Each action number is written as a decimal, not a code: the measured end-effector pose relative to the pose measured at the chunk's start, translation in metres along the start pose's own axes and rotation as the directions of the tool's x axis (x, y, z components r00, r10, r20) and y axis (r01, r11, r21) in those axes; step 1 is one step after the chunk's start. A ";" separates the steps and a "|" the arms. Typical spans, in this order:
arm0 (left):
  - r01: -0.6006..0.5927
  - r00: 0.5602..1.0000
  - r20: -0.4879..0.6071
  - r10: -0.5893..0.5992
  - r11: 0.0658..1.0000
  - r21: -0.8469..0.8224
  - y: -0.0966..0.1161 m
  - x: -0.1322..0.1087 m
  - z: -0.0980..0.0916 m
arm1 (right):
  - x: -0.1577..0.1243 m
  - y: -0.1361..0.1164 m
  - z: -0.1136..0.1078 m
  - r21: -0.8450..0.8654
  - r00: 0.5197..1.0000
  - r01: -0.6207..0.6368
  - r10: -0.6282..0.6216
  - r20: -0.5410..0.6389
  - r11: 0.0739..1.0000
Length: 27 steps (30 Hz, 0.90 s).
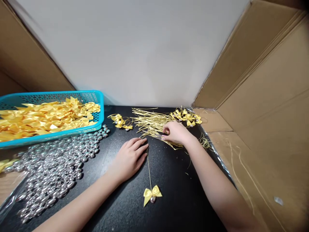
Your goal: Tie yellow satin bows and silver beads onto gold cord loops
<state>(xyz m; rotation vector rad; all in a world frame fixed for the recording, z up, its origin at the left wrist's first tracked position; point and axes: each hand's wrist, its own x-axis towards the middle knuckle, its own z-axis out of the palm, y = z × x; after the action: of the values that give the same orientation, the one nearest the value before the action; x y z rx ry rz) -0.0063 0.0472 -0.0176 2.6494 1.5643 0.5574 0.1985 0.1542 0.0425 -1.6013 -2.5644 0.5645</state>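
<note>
Nearest the camera: two bare forearms point(89, 196) entering from the lower edge. Between them, on the black tabletop point(113, 207), one yellow bow point(155, 190) with a silver bead point(152, 199) at its centre. A thin cord point(149, 169) runs from the bow away from the camera, nearly straight, to the fingertips of the left hand.

Left hand point(129, 156): palm down on the tabletop, fingers loosely extended and close together. Cannot tell whether the cord end is gripped or only pressed.

Right hand point(177, 131): over the near side of a pile of gold strands point(148, 120), thumb and forefinger curled towards each other. Cannot tell whether a strand is held; contents of the fingertips too small to resolve.

Far side of tabletop: small group of finished bows point(119, 120) left of the strands; larger cluster of bows point(184, 115) to their right. Loose thread tangle point(204, 141) near the right edge.

Left side: turquoise basket point(102, 108) containing many yellow bows point(55, 117); silver beads point(60, 167) spread in front of it. White panel point(149, 54) behind; cardboard point(270, 87) at both sides.
</note>
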 end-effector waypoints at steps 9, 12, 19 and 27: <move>0.128 0.982 -0.152 -0.116 0.989 0.072 -0.009 0.006 -0.009 | 0.003 0.014 -0.001 0.179 0.996 0.003 -0.018 0.084 0.984; 0.125 0.984 -0.141 -0.111 0.987 0.098 -0.016 0.018 -0.012 | 0.003 0.026 -0.010 0.300 0.997 0.011 -0.032 0.065 0.954; -0.177 0.982 0.071 0.172 0.981 0.076 -0.008 0.071 -0.008 | -0.001 0.053 -0.037 0.477 0.985 0.052 0.034 -0.169 0.877; -0.232 0.965 0.158 0.208 0.961 0.152 -0.026 0.127 -0.001 | -0.004 0.060 -0.045 0.522 0.975 0.047 0.074 -0.209 0.852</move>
<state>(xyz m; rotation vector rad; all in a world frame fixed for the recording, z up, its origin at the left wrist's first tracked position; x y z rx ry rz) 0.0270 0.1678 0.0159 2.9387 1.3439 0.2416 0.2624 0.1865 0.0647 -1.3902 -1.9971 0.9307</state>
